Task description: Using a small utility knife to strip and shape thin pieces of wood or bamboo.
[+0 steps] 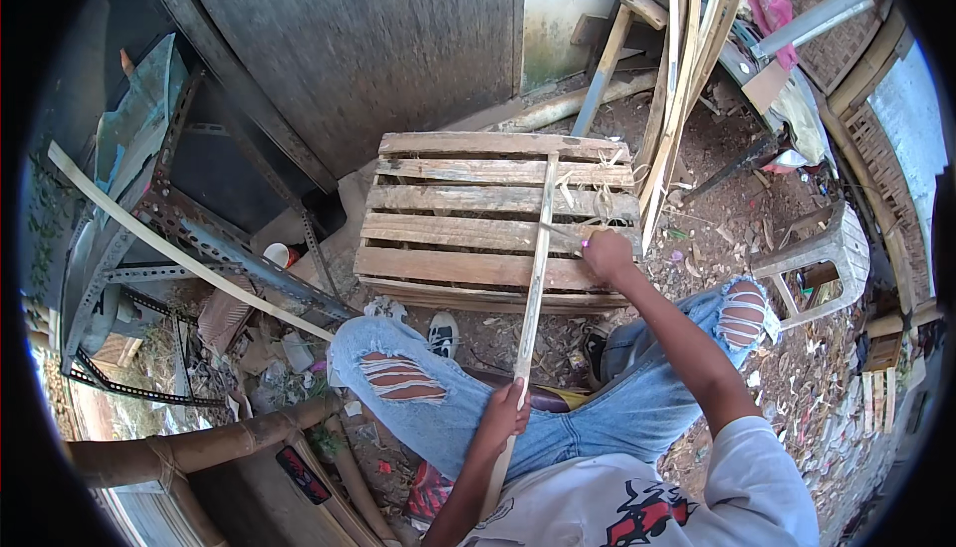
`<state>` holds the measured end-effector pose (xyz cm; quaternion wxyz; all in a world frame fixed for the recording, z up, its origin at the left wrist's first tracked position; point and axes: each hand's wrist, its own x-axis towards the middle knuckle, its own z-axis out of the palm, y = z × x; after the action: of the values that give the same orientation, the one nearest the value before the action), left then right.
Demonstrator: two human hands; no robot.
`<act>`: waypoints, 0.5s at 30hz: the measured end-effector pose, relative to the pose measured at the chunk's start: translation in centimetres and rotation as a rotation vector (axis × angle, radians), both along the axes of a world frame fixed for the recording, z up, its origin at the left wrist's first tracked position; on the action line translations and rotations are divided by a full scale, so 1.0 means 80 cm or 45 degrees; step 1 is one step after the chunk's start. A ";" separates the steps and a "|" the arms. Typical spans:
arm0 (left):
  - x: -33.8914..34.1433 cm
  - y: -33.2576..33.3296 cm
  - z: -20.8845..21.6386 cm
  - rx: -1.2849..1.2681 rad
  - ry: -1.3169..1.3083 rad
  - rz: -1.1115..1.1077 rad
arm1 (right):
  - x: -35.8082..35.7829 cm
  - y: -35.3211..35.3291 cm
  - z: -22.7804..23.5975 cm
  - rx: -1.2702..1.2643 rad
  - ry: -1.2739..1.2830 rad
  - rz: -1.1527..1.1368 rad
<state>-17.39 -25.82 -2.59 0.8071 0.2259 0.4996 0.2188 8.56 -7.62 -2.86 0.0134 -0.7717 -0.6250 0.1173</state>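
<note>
My left hand (506, 416) is closed around a long, narrow pale strip of bamboo or wood (539, 273). The strip runs from beside my body, between my legs, to the far part of a low slatted wooden platform (448, 265), where its far end lies on the slats. Over the platform's right side, my right hand (604, 254) is closed on a knife (566, 232); a bit of pink shows at its handle. The blade points left and meets or nearly meets the strip's right edge. Curled shavings (566, 192) lie on the slats beyond the knife.
Several long strips (687, 59) lean upright at the far right. Another curved strip (189, 258) reaches from the left toward my knee, near a perforated metal frame (239, 248). A stool (851, 258) stands at the right, and a bamboo pole (239, 437) is at lower left. Scraps litter the ground.
</note>
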 end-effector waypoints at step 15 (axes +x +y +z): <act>0.003 0.007 -0.015 0.041 -0.014 0.017 | -0.015 -0.013 -0.001 -0.250 0.184 0.289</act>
<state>-17.14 -25.23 -3.78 0.8046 0.2342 0.4932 0.2334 7.36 -8.63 -2.91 -0.0304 -0.6832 -0.6911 0.2337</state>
